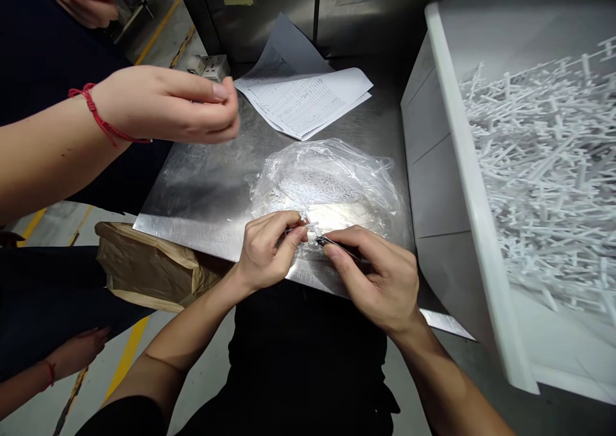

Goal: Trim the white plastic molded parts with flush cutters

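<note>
My left hand (272, 247) pinches a small white plastic piece (312, 225) with short branches, above the front part of a clear plastic bag (332, 167). Close on its right, my right hand (378, 272) is closed on a small dark metal tool (339, 245), whose tip meets the white piece. Many tiny bits show in the bag, which lies on a metal table (192, 186). The tool's exact kind is hard to make out, as my fingers cover part of it.
A large white bin (486, 256) of white plastic sprues (553, 179) stands at right. Printed papers (308, 96) and a socket block (214, 68) lie behind. Another person's hand (178, 106) reaches over the table's left side, above a brown paper bag (154, 266).
</note>
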The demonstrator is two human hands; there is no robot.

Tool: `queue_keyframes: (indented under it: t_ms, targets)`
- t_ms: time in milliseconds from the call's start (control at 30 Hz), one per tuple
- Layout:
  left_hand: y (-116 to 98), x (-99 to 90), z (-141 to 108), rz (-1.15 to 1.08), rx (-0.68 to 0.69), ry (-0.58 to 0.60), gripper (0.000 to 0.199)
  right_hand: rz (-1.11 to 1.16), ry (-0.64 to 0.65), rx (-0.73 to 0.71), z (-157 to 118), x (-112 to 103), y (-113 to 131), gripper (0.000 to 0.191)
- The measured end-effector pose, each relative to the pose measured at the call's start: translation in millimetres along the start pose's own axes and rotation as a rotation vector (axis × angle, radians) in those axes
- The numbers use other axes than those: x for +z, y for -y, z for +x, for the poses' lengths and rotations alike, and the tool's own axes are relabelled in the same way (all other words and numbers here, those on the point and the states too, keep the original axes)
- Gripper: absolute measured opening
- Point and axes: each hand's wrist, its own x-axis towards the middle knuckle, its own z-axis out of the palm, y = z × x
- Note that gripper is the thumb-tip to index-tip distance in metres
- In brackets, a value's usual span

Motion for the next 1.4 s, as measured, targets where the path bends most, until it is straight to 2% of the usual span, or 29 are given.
queue_keyframes:
  t_ms: [267,533,700,1000,1067,1233,1400]
  targets:
    - [0.5,1.3,0.0,0.059,0.037,-0.012,0.003,0.009,-0.011,0.050,0.8,-1.2,1.6,0.007]
    - [-2.1,5.0,3.9,0.165,0.004,0.055,0.010,0.164,0.013,0.329,8.5,-1.2,-3.3,0.018]
    - [-1.3,5.3,4.7,0.187,-0.032,0.070,0.009,0.226,0.042,0.409,11.9,-2.7,-6.4,0.024]
    - [-0.4,4.6,4.4,0.128,-0.104,0.082,0.007,0.240,0.033,0.387,9.4,-3.4,-8.1,0.024]
    - [0.8,4.6,4.0,0.073,-0.122,0.070,0.007,0.252,-0.004,0.377,6.7,-3.6,-8.2,0.023]
    - [6.4,3.8,-2.1,-0.095,-0.135,-0.019,0.005,0.240,-0.199,0.343,-1.0,-2.7,-8.9,0.019]
    - [6.8,0.3,-5.8,-0.191,-0.116,-0.041,0.010,0.165,-0.195,0.296,-2.7,0.1,-8.6,0.016]
